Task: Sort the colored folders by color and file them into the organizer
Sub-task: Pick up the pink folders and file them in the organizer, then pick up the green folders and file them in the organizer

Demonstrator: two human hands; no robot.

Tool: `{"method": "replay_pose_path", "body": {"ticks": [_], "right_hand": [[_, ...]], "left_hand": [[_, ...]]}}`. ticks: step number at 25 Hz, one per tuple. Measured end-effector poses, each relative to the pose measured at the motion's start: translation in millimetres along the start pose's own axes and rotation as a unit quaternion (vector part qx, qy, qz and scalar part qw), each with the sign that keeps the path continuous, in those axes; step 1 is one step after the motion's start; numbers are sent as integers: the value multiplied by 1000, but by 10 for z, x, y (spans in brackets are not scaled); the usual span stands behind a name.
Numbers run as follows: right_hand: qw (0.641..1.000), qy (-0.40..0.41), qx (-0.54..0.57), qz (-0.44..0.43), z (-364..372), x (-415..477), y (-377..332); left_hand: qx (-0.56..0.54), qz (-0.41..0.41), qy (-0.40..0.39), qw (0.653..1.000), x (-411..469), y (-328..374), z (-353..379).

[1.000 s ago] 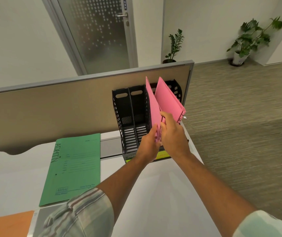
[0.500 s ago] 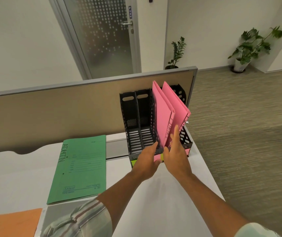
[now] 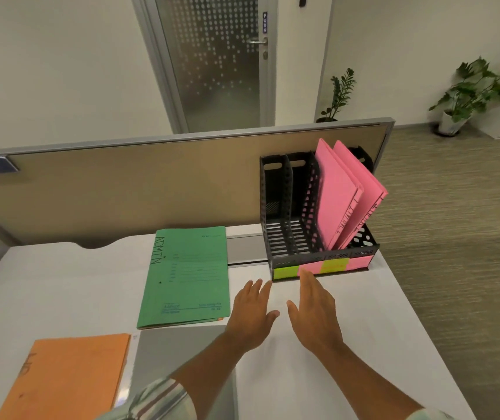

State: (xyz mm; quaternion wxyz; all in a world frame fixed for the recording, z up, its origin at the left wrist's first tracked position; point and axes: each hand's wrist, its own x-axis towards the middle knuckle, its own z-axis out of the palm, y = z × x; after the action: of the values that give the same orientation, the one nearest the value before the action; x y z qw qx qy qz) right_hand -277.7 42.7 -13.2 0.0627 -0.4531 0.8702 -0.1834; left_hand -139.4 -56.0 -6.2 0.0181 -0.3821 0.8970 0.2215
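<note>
There was only 1 view, from the camera on the person's head, looking forward and down over the desk (image 3: 364,328) from close above. The left hand (image 3: 253,313) and right hand (image 3: 315,310) sat near the middle of the frame, nearest the lens. The organizer (image 3: 276,192) stood just beyond them against the partition (image 3: 121,192), with the door (image 3: 212,71) and floor (image 3: 455,237) farther off.

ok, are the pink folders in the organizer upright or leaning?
Leaning. Both pink folders stand in the right end of the organizer, bottoms in the slots, upper parts tilted out to the right past its side wall.
</note>
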Motion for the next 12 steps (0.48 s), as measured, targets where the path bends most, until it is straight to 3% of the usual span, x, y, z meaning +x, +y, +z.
{"method": "replay_pose_path", "body": {"ticks": [12], "right_hand": [[992,-100,-18,-69,791,-387,-1498]], "left_hand": [[18,-56,7,998,-625,-1622,-265]]}}
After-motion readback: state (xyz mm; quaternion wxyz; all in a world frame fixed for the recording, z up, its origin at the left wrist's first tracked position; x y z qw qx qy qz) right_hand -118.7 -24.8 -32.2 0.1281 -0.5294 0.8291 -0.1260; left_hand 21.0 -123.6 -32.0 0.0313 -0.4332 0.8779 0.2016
